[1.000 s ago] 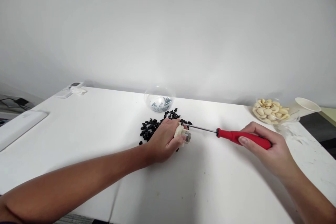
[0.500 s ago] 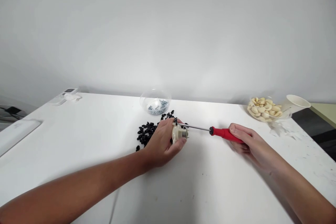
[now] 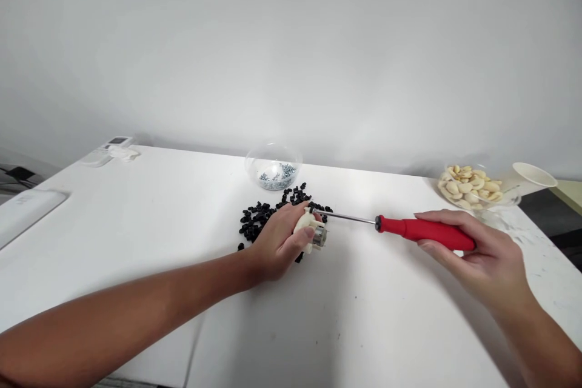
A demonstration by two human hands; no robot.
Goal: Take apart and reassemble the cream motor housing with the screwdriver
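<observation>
My left hand (image 3: 278, 241) is closed around a cream plastic housing with a small metal motor (image 3: 320, 235) sticking out on its right side. A red-handled screwdriver (image 3: 425, 232) lies in my right hand (image 3: 488, 254), fingers above the handle and thumb below. Its steel shaft points left, and the tip meets a small black part (image 3: 311, 210) at the top of the housing. Around and behind my left hand spreads a pile of small black plastic parts (image 3: 257, 218). My fingers hide much of the housing and some of the pile.
Behind the pile stands a clear round tub (image 3: 273, 168) with small silvery screws. At the right are a clear bowl of cream-coloured pieces (image 3: 470, 187) and a pale cup (image 3: 535, 176). A white device (image 3: 31, 212) and a remote-like object (image 3: 119, 142) lie on the left.
My right hand has shifted its grip, turning over so the thumb is now below the screwdriver handle. The housing has tilted slightly in my left hand. The camera view has shifted a little.
</observation>
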